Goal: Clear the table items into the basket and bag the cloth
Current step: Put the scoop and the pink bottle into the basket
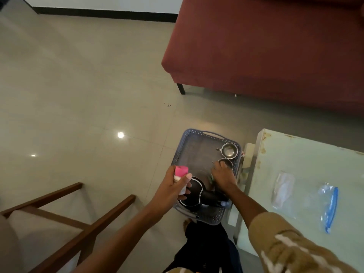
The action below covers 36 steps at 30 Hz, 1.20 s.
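A grey-blue perforated basket point(185, 146) stands on the floor beside the pale green table point(307, 160). Inside it are two steel cups point(229, 150), a black pan point(192, 196) with its handle pointing right, and something small and greenish under my right hand. My left hand point(173, 186) grips a small bottle with a pink cap point(181, 175) over the basket's left rim. My right hand point(223, 175) reaches down into the basket, fingers spread beside the nearer cup point(228, 163); what it touches is hidden. A clear zip bag with a blue seal point(329, 207) lies on the table.
A second clear plastic bag point(282, 189) lies on the table. A dark red sofa point(266, 46) stands behind the basket. A wooden chair frame point(65, 217) is at the lower left. Shiny tiled floor point(78, 95) spreads to the left.
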Motion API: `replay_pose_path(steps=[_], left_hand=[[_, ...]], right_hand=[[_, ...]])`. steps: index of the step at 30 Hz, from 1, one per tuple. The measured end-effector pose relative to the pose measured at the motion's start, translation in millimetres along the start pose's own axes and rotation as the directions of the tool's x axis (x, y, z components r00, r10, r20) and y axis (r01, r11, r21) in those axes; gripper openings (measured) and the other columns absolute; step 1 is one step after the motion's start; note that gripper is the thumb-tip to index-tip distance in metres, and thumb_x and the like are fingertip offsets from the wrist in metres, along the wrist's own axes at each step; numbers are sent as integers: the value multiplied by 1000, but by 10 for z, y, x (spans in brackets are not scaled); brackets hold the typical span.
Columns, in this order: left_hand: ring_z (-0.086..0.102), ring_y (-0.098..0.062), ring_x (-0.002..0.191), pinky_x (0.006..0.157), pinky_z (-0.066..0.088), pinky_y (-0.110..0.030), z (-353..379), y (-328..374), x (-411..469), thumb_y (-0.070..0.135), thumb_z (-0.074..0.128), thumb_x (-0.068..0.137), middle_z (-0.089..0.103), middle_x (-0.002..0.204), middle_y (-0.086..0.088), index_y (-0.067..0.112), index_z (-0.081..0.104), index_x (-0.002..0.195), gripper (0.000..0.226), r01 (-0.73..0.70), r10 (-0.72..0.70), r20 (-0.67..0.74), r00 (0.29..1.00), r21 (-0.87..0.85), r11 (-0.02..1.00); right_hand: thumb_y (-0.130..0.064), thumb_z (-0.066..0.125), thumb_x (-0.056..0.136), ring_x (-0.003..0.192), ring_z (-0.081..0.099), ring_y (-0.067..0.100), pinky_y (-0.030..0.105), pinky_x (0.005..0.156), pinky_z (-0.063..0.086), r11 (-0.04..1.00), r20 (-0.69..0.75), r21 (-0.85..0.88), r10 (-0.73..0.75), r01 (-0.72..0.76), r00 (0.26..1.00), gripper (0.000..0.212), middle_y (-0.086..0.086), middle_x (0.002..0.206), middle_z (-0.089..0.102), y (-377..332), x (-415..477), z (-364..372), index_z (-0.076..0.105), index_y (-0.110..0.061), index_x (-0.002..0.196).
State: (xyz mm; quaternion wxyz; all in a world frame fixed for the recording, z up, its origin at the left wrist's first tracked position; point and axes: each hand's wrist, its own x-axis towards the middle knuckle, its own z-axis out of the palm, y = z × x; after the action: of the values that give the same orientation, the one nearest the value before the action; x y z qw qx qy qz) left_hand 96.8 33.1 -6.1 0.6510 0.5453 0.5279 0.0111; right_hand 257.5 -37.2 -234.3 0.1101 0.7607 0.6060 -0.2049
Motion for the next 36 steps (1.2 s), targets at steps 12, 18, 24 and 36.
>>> replay_pose_path(steps=[12, 18, 24, 36], left_hand=[[65, -13, 80, 66, 55, -25, -62, -3, 117, 27, 56, 92, 62, 92, 0, 33, 53, 100, 10, -2, 3, -31, 1000, 37, 999], [62, -7, 56, 47, 46, -16, -37, 19, 226, 28, 63, 87, 63, 81, 5, 21, 56, 115, 30, -32, 52, -77, 996, 236, 971], [57, -1, 74, 59, 40, 0, -87, 30, 258, 18, 70, 81, 59, 86, 10, 13, 57, 122, 43, -139, 174, -54, 983, 395, 908], [60, -14, 107, 85, 40, -18, -288, -306, 214, 20, 57, 91, 64, 110, 4, 16, 62, 115, 25, 29, -9, -53, 999, 383, 923]], right_hand=[[-4, 52, 83, 100, 59, 26, 34, 78, 50, 645, -45, 725, 395, -241, 918, 28, 9, 117, 58, 195, -38, -569, 66, -11, 107], [-19, 64, 86, 73, 66, 14, 18, 58, 54, 18, 116, 993, -109, -115, 987, 16, 1, 90, 69, -105, -497, -1710, 66, -17, 101], [-6, 76, 73, 79, 65, 9, 20, 64, 57, 21, 62, 998, -86, -61, 994, 35, 3, 97, 66, -416, -553, -1697, 65, -8, 107], [-12, 54, 87, 95, 61, 33, 35, 77, 47, 837, 19, 499, 249, -225, 968, 18, 15, 113, 58, 156, 416, -618, 64, -3, 100]])
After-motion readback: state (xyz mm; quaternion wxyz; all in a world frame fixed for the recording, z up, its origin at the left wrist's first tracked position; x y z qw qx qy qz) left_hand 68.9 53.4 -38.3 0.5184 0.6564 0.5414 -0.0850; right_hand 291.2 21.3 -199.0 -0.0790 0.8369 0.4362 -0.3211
